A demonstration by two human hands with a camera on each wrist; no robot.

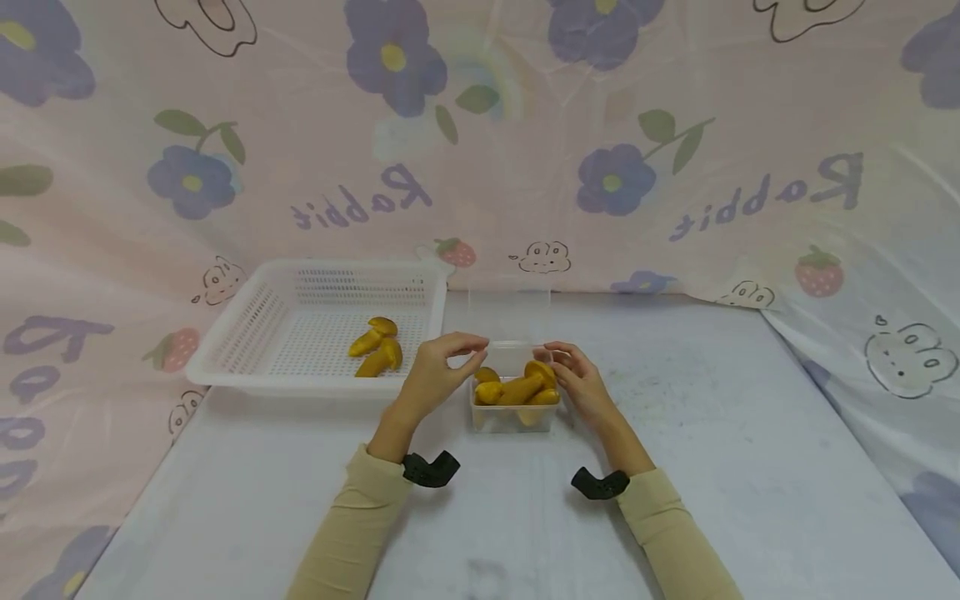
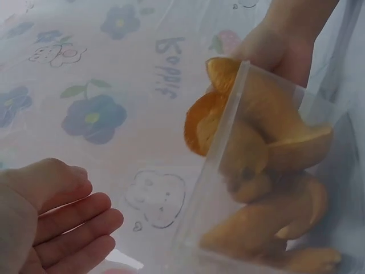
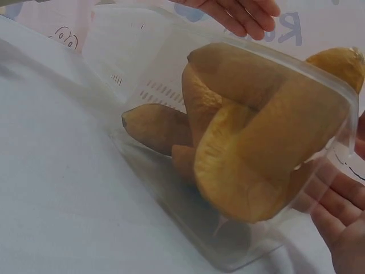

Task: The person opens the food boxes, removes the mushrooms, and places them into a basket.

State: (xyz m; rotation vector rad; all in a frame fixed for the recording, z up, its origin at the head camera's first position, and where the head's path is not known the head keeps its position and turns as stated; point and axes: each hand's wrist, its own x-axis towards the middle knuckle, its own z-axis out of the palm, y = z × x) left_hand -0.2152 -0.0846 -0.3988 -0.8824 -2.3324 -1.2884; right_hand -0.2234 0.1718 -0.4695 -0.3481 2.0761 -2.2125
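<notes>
In the head view: maybe a spill, from a bump by the left hand [image 1: 438,372] or the right hand [image 1: 587,389], both right beside the clear box [image 1: 491,420]. Maybe also trouble shutting the see-through lid [image 1: 510,315], standing up at the back, because of yellow mushrooms [image 1: 519,390] piled higher than the rim. All in the box, on the counter [image 1: 480,517], just right of the white basket [image 1: 300,385]. Shiny and yellow-brown, with fat stems and round caps. In the basket, two more mushrooms [image 1: 384,358].

In the left wrist view: maybe a tumble, from caps poking out past the rim. Squashed together inside, dark gold and smooth. Left fingers [image 2: 85,211] a bit bent, with a wide gap to the box and nothing in hold.

In the right wrist view: maybe a bent wall, from a hard push on such thin-looking plastic. Close behind it, a big lumpy cap and a thick stem. Right fingers [image 3: 348,191] nearly straight, right by the wall, nothing seen in hold; cannot tell if touching.
</notes>
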